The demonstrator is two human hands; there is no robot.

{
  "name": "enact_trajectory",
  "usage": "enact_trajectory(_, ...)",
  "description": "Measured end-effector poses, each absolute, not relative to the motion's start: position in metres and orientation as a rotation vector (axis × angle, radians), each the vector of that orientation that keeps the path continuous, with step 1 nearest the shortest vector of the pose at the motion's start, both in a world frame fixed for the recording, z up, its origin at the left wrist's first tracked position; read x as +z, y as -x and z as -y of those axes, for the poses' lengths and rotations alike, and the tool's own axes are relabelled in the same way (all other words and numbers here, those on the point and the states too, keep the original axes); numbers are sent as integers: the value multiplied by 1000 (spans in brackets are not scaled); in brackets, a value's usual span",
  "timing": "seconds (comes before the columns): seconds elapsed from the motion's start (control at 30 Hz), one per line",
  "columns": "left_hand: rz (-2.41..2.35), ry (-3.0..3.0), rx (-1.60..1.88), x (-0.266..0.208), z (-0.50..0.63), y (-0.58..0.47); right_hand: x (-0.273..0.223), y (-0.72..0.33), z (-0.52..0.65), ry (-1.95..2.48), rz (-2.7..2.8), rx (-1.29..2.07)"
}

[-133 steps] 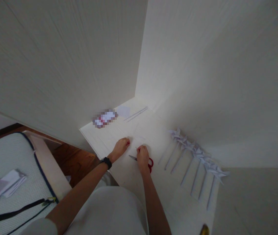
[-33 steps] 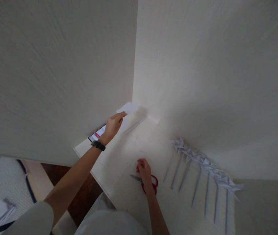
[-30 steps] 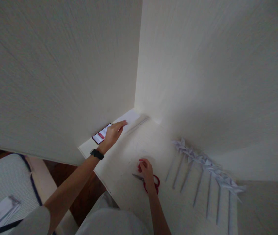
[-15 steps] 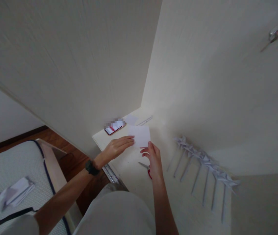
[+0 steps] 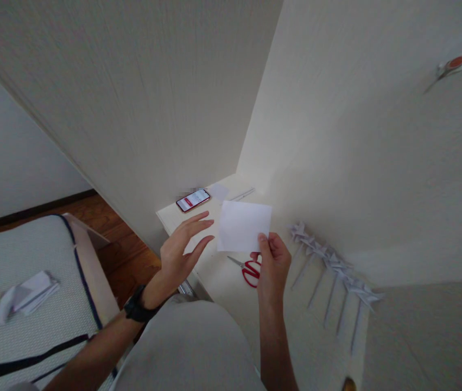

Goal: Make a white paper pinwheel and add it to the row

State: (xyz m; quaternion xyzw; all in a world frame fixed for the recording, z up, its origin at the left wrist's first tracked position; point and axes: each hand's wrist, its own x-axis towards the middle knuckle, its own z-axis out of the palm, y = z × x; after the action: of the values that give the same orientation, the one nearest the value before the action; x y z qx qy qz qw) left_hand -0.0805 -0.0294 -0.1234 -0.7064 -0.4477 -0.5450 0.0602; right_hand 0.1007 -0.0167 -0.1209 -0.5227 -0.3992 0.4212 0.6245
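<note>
A square sheet of white paper [image 5: 242, 225] is held up over the white desktop, pinched at its lower right corner between the thumb and fingers of my right hand [image 5: 273, 258]. To the left of the paper, my left hand [image 5: 184, 247] is open, its fingers apart and not touching the sheet. Scissors with red handles [image 5: 251, 272] lie on the desk just below the paper, partly covered by my right hand. Several folded paper pinwheels [image 5: 330, 260] on thin sticks lie in a row at the right.
Near the back corner are a phone [image 5: 193, 200] with a lit screen, another piece of paper [image 5: 218, 191] and thin sticks [image 5: 242, 194]. Walls rise behind the desk [image 5: 231, 304]. A mattress [image 5: 23, 244] with folded white items [image 5: 31, 293] is at the left.
My left hand has come off the paper and moved left, its fingers opening. My right hand has moved right and now pinches the sheet's corner, with the sheet lifted closer. The view has shifted slightly.
</note>
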Motion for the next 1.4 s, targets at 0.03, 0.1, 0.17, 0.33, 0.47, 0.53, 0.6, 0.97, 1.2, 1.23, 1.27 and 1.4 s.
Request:
enact_trajectory(0.03,1353,2134,-1623,-124,28,79,-119,-103,18,1196,910,939)
enact_trajectory(0.1,1237,2227,-1457,-126,24,78,-117,-108,17,1186,894,879)
enact_trajectory(0.17,1147,2335,-1316,-129,19,78,-117,-112,15,1174,872,820)
enact_trajectory(0.33,973,2458,-1019,-132,12,76,-120,-120,8,1146,864,741)
enact_trajectory(0.47,881,2475,-950,-129,14,72,-124,-125,8,1166,875,707)
enact_trajectory(0.53,840,2489,-937,-127,15,71,-125,-126,11,1178,876,691)
enact_trajectory(0.6,809,2502,-928,-125,15,71,-127,-126,13,1187,880,680)
enact_trajectory(0.97,637,2501,-936,-107,18,58,-130,-129,20,1186,917,629)
enact_trajectory(1.2,589,2490,-969,-107,17,52,-134,-131,22,1197,912,616)
enact_trajectory(1.23,584,2493,-968,-106,17,52,-135,-131,22,1195,910,618)
enact_trajectory(1.27,581,2496,-968,-105,18,51,-135,-132,22,1193,908,621)
enact_trajectory(1.4,577,2515,-955,-103,19,49,-135,-132,22,1185,900,629)
